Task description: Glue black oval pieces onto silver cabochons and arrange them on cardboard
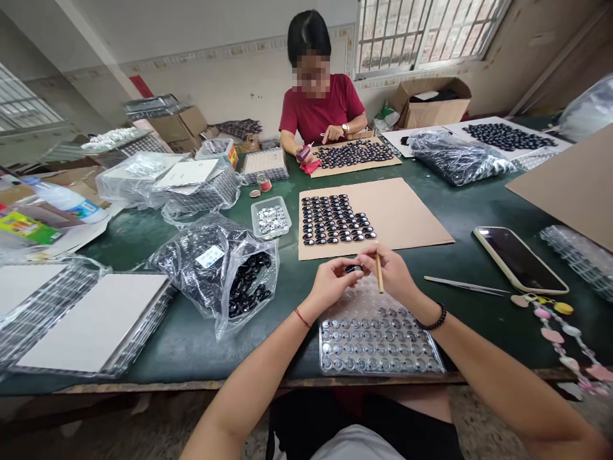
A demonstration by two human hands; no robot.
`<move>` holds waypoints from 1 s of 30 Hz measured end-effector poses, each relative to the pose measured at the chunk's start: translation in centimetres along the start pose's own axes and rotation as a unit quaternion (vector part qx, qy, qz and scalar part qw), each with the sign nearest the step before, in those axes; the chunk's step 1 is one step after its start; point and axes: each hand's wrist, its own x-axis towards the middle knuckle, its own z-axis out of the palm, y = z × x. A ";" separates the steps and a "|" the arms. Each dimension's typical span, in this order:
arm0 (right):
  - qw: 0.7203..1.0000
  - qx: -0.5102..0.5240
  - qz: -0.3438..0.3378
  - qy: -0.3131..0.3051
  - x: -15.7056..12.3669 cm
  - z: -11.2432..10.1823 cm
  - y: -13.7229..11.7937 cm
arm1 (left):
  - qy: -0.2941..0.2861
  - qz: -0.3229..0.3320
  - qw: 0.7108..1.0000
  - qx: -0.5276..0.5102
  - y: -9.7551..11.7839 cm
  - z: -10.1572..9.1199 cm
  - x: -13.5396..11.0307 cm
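My left hand point(331, 282) and my right hand point(390, 271) meet above a clear plastic blister tray point(378, 338) of small round silver pieces. Both pinch a small black oval piece point(353, 268) between their fingertips. My right hand also grips a thin wooden stick point(378, 271), held upright. Just beyond them lies a brown cardboard sheet point(407, 217) with rows of black oval pieces point(335, 220) on its left half.
An open plastic bag of black pieces point(230, 271) lies to the left, a small tub of silver pieces point(271, 218) behind it. Tweezers point(464, 285), a phone point(520, 259) and a keychain point(558, 329) lie right. A person in a red shirt point(320, 108) works opposite.
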 end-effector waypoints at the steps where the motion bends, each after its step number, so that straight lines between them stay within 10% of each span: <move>1: 0.999 0.010 0.029 -0.029 0.1 0.0 0.1 | 0.007 0.010 1.000 0.018 0.0 0.0 0.0; 10: 0.967 0.155 0.168 -0.114 0.5 -0.4 0.6 | 0.050 0.085 0.985 0.138 -0.5 -0.1 -0.4; 30: 0.985 0.060 0.147 -0.068 0.0 0.1 0.8 | 0.035 0.178 0.938 0.295 -0.1 -0.4 -1.0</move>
